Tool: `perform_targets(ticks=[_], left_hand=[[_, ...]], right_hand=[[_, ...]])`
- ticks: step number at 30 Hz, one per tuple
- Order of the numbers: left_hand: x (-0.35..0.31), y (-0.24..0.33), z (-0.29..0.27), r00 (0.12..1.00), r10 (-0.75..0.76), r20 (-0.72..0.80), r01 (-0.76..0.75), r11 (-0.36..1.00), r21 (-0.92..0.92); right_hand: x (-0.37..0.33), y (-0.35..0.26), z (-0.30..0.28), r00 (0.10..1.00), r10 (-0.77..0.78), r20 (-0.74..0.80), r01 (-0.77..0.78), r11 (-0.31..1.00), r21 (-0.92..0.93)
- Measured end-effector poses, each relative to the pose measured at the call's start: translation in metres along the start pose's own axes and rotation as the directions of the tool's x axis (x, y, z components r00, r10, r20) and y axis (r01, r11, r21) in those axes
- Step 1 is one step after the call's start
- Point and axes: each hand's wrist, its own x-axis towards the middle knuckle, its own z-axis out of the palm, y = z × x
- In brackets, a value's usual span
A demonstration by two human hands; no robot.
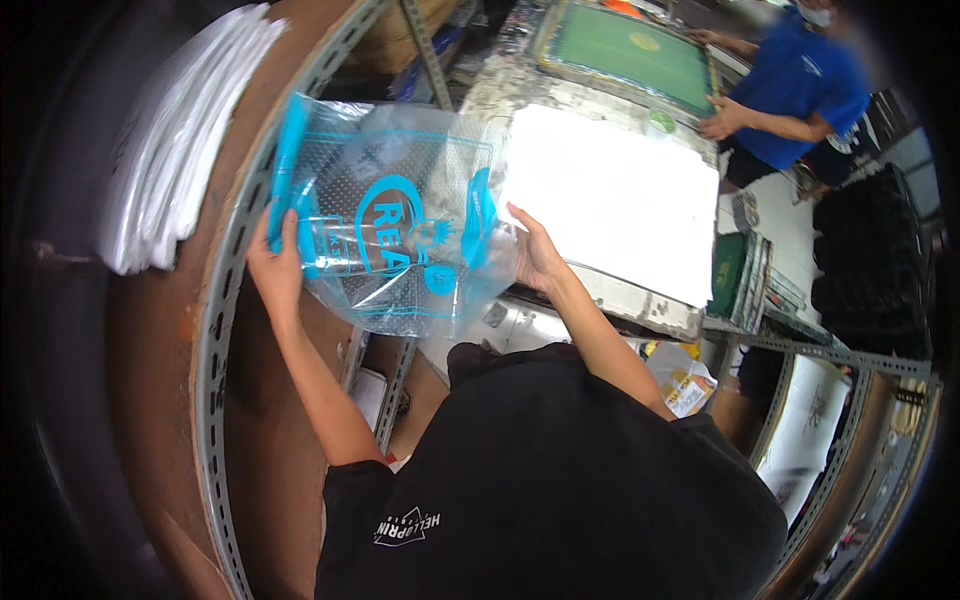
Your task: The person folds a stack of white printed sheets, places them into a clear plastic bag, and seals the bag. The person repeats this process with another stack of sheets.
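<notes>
A clear plastic bag (340,270) with blue printing and small dots spans the space between my hands. My left hand (274,255) is closed on its left end, by a solid blue band, with the thumb lying along the front. At the opposite end my right hand (537,258) grips the bag's edge, its index finger pointing up beside the plastic. Some of the right fingers are hidden. Just beyond that hand, a stack of white sheets (620,200) lies on a stained worktable (490,95).
On my left, a brown shelf (165,370) with a slotted metal edge (215,340) carries stacked white packs (190,140). A green printing screen (635,58) lies at the table's far end. A person in a blue shirt (800,90) stands there, hands at the frame.
</notes>
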Motion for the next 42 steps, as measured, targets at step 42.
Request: perform_targets(ticks=[42], left_hand=[[-0.058,-0.127,0.152,0.959,-0.015,0.284,-0.107,0.907,0.408]], right_hand=[[0.19,0.118,0.033,0.829,-0.39,-0.4,0.185,0.867,-0.463]])
